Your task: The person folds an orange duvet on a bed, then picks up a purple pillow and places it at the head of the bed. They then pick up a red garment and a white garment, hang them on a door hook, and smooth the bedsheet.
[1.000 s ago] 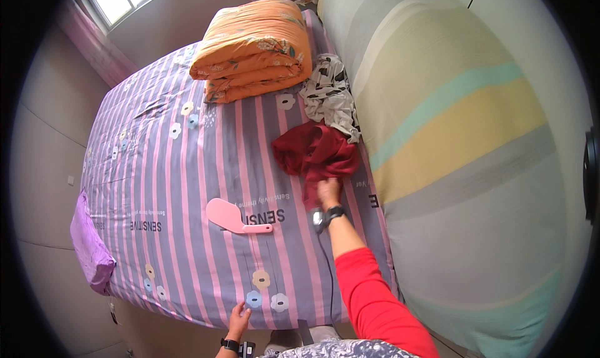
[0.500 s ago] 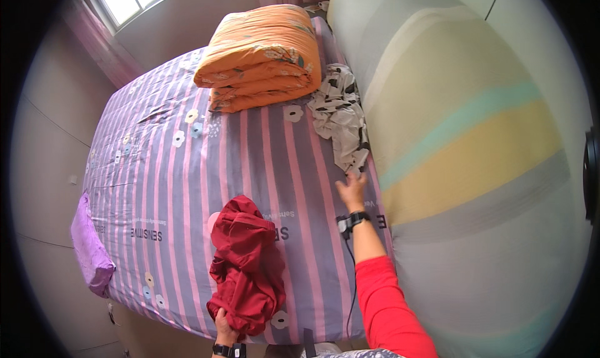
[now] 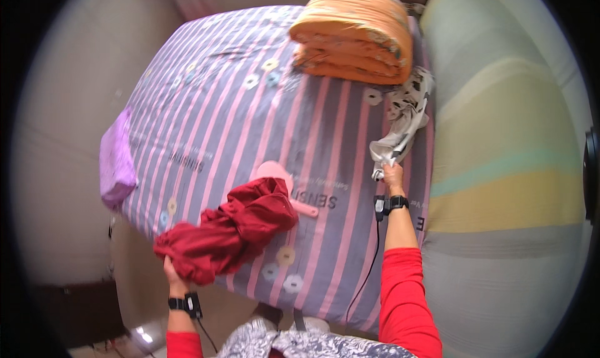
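My left hand (image 3: 175,277) is closed on one end of a crumpled dark red cloth (image 3: 240,230), perhaps a garment. Its far end lies on the striped bed sheet (image 3: 325,248), while the held end hangs by the front edge of the bed. On the right, the fingers of my right hand (image 3: 393,175) grip the near end of a white cloth with black patches (image 3: 406,127). That cloth stretches back toward the folded orange quilt (image 3: 353,42). A flat pink paddle with a handle (image 3: 275,169) lies partly hidden beneath the red cloth.
A large padded panel in grey, yellow and green (image 3: 500,195) rises along the bed's right side. At the left corner sits a folded purple cloth (image 3: 117,161). Thin black cables (image 3: 365,267) run from the bands on both my wrists.
My left hand has pulled the red cloth leftward toward the bed's edge, uncovering more of the pink paddle. My right hand has closed on the white cloth, which is drawn out longer. The view has shifted.
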{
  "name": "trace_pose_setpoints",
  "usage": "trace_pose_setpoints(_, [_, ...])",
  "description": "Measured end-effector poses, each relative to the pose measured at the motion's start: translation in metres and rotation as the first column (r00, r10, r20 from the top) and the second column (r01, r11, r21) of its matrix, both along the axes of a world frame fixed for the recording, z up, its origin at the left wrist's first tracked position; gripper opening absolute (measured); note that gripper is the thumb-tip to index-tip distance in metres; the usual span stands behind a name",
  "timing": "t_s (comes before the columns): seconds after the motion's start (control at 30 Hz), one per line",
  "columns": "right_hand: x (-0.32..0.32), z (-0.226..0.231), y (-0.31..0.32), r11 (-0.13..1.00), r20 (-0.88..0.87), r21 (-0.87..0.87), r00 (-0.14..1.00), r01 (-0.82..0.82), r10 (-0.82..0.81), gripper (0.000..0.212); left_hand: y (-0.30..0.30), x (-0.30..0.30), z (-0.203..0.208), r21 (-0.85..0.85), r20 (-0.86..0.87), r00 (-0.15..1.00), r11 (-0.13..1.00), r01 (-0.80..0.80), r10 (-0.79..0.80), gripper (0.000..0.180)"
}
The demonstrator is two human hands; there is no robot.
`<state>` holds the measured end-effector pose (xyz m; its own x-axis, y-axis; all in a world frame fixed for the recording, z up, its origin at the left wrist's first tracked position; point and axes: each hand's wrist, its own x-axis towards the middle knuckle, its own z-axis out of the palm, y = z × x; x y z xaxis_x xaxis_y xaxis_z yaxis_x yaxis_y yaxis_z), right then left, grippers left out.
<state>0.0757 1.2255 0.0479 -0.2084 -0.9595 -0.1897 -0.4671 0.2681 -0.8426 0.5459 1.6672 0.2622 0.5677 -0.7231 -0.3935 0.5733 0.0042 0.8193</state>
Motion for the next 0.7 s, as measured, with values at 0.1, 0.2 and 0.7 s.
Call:
trace_pose_setpoints(0.1, [0.062, 0.065, 0.071, 0.918, 0.252, -0.072, 0.883, -0.39, 0.395, 0.025, 0.016, 0.027, 0.001, -0.031, -0.03, 0.995, 0.994, -0.1, 0.099, 0.05])
trace_pose_setpoints(0.2, [0.103, 0.157, 0.131, 0.82, 0.077, -0.075, 0.816, -0.568, 0.573, 0.019, 0.042, 0.065, 0.008, -0.186, 0.03, 0.998, 0.981, -0.052, 0.058, 0.046])
trace_pose_setpoints(0.7, [0.421, 0.485, 0.313, 0.033, -0.572, -0.769, 0.71, -0.639, 0.41, 0.035, 0.452, 0.31, 0.193, -0.531, 0.485, 0.281, 0.534, -0.658, 0.828, 0.043])
